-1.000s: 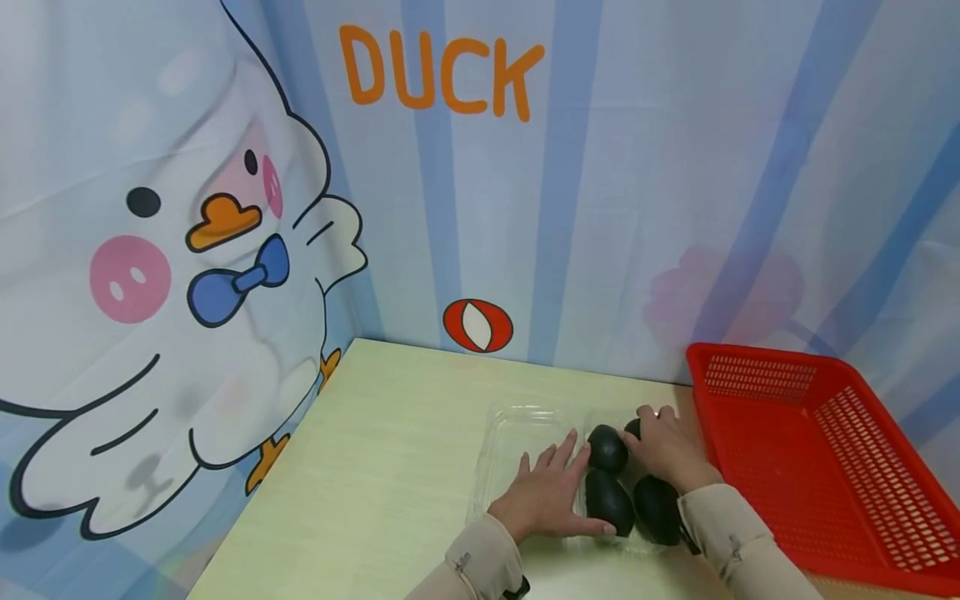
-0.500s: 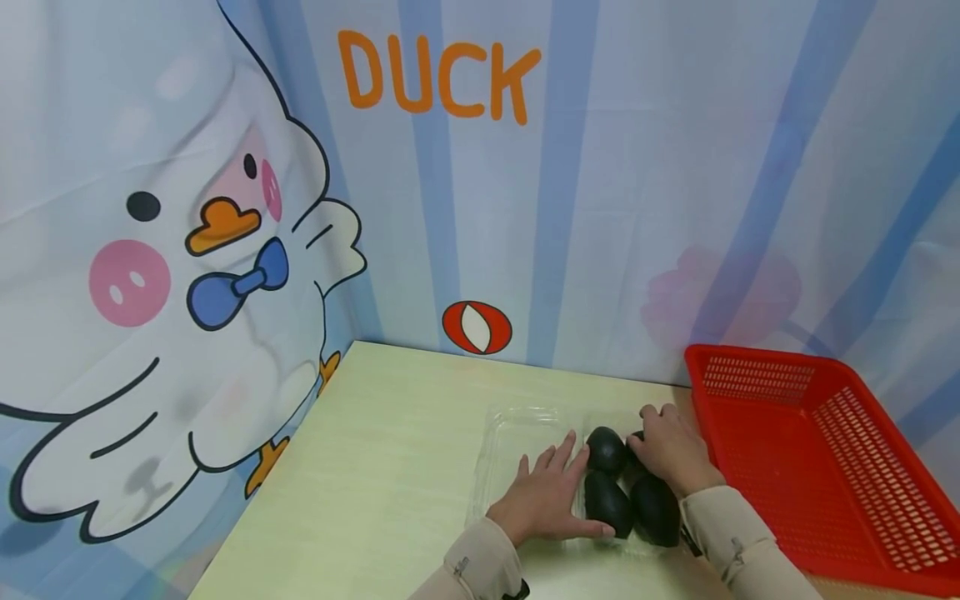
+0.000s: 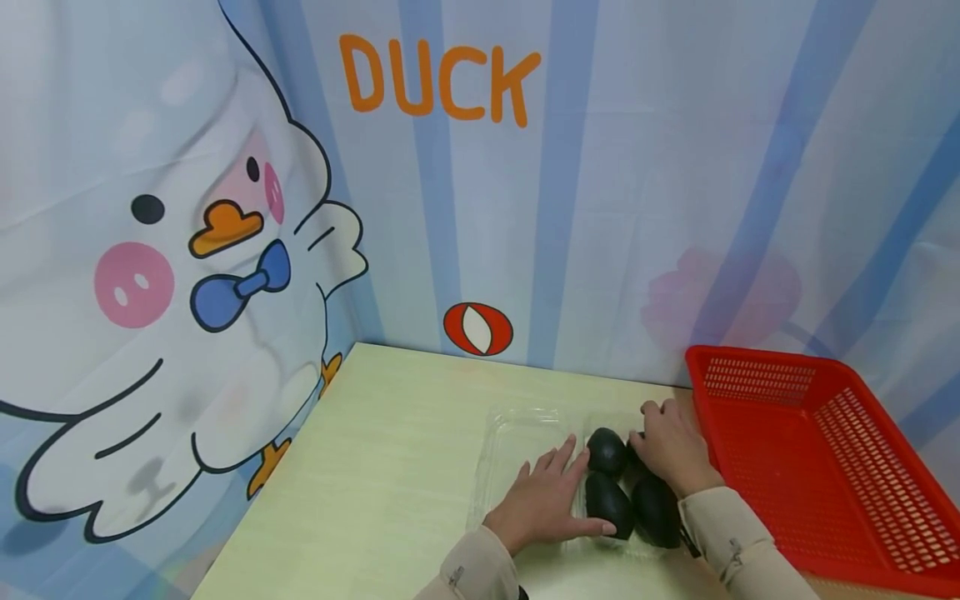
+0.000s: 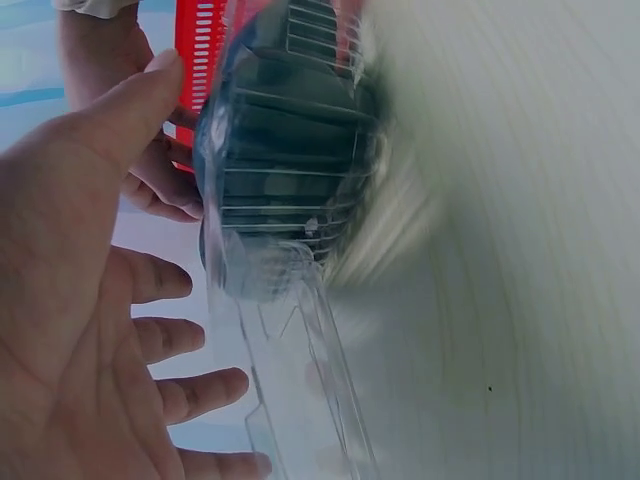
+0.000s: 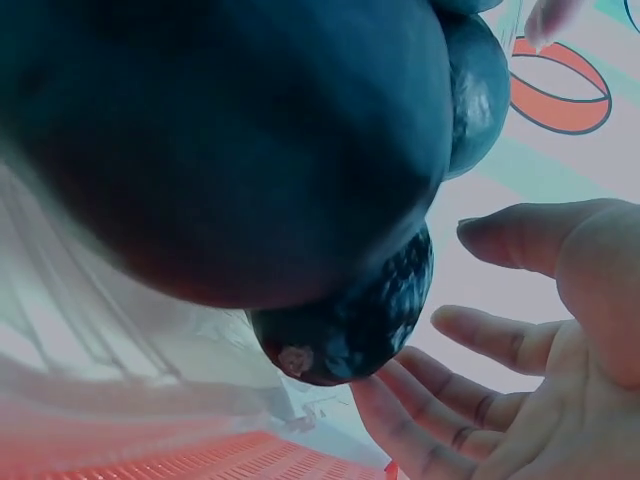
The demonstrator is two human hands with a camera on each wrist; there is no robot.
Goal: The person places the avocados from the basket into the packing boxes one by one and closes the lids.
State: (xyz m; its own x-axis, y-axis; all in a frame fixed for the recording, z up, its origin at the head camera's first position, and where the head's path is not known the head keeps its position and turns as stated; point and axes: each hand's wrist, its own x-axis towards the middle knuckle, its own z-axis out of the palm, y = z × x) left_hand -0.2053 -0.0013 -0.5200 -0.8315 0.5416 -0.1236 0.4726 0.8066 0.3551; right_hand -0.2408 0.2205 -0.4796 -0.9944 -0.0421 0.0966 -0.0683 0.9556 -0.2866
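Observation:
Several dark avocados lie in one half of a clear plastic clamshell box; the nearest pair are a left avocado and a right avocado. Behind the left one sits another avocado. My left hand spreads over the middle of the box, its thumb across the near left avocado. My right hand is over the back right avocado, which it mostly hides in the head view. In the right wrist view its fingertips touch that avocado's end while the thumb stands apart from it.
A red plastic basket with slotted walls stands on the right, close beside my right forearm. The pale table meets a printed duck curtain at the back and left.
My right hand has shifted slightly toward me and right with the back right avocado, which now sits nearer the front right one. The left hand stays in place.

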